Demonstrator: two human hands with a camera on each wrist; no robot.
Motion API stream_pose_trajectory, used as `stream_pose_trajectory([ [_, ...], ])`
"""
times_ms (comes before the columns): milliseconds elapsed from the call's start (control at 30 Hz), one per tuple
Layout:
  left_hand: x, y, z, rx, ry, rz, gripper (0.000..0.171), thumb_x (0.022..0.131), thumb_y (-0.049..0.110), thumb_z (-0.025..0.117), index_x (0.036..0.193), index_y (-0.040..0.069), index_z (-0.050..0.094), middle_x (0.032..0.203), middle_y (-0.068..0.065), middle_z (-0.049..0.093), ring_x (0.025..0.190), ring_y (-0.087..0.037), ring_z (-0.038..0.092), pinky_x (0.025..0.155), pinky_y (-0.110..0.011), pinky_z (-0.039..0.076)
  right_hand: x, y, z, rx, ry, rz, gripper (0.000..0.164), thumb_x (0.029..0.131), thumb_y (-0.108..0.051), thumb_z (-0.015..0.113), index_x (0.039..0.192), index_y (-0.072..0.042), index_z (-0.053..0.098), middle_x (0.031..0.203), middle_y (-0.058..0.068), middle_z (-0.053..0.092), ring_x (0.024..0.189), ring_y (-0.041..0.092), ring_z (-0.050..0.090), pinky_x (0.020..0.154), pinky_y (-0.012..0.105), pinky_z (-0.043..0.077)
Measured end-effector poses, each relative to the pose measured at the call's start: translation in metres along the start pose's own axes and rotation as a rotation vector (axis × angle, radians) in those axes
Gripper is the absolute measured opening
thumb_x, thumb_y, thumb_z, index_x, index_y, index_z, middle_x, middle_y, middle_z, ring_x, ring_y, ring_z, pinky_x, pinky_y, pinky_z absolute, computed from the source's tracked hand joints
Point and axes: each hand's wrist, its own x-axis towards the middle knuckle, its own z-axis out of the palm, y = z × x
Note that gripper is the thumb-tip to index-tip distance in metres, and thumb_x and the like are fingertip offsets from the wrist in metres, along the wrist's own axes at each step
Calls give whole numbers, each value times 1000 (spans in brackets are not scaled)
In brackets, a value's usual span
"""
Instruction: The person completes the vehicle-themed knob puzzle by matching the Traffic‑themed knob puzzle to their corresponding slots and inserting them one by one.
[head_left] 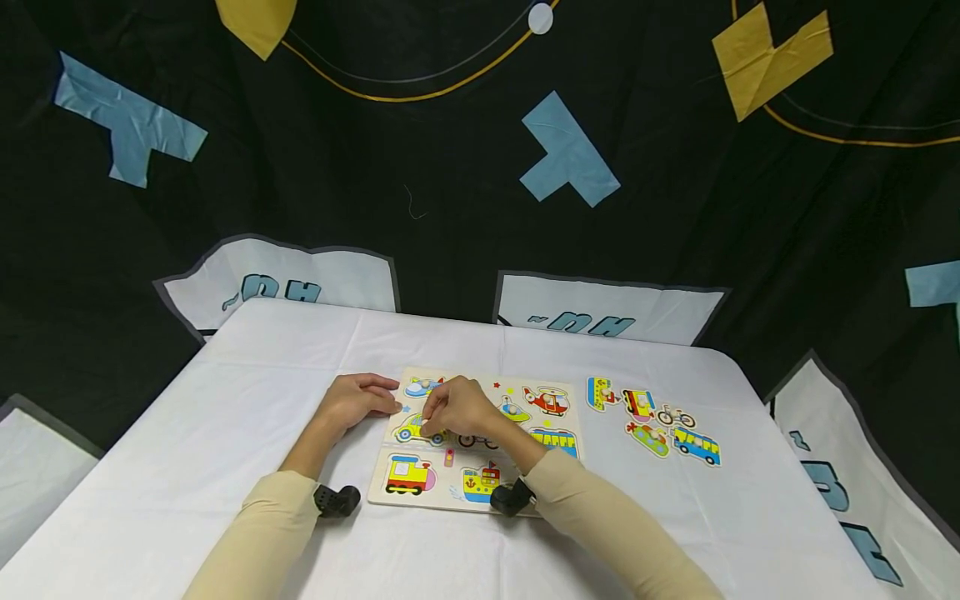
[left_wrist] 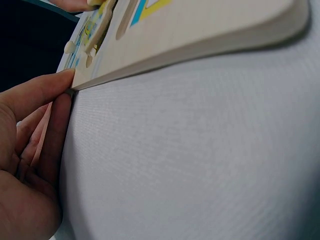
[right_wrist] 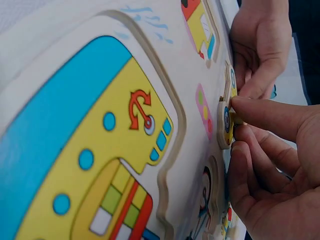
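On the white-covered table lies a wooden puzzle board [head_left: 450, 487] with vehicle shapes. My left hand [head_left: 358, 402] holds its left edge between thumb and finger; in the left wrist view the fingertips meet the board's rim [left_wrist: 150, 67]. Over the car's place, my right hand [head_left: 459, 408] pinches the yellow car piece [right_wrist: 226, 125] by its knob, which the fingers mostly hide. The car piece appears slightly tilted over its recess; whether it is seated I cannot tell. Above it on the board is a blue airplane piece [head_left: 420, 387], its pale knob [left_wrist: 70, 47] showing.
Right of the board lie loose pieces: a ship [head_left: 600, 392], a train [head_left: 637, 403], a bicycle [head_left: 677, 417], a green vehicle [head_left: 647, 439] and a blue bus [head_left: 695, 446]. A black curtain [head_left: 450, 208] hangs behind the table.
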Motion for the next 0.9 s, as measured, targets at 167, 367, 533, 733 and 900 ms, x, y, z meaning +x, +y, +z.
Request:
stream_pose_trajectory([
  [167,-1,1,0,8,2,-6,43,80,13,84,121,5,72,78,0,75,72,-12,70,70,-23,55,1,-2,3,-10,9,9,14,75,-16,89,79,-16,75,65,-7,68,64,6,56,68,23,40],
  [367,-3,2,-1,28,1,4,46,79,15,85,122,5,72,80,0,76,73,-10,69,70,-22,54,1,-5,5,0,1,7,14,76,-15,88,79,-15,75,66,-6,68,62,6,55,63,21,41],
  [533,-3,2,-1,37,-2,29,47,78,14,85,122,4,71,82,0,76,74,-9,69,71,-23,54,0,-5,7,9,3,19,12,77,-15,87,78,-16,75,66,-6,68,63,6,55,64,21,41],
  [733,-4,3,-1,38,1,30,46,78,14,85,122,4,72,82,0,76,73,-9,68,70,-23,54,1,-4,8,5,19,33,14,76,-16,88,77,-18,74,65,-7,69,64,6,56,67,23,42],
  [900,-3,2,-1,40,0,32,47,78,14,85,122,4,71,82,0,76,73,-9,68,70,-22,53,3,-3,10,15,25,39,15,75,-16,89,76,-18,74,66,-7,70,65,7,59,69,24,42],
])
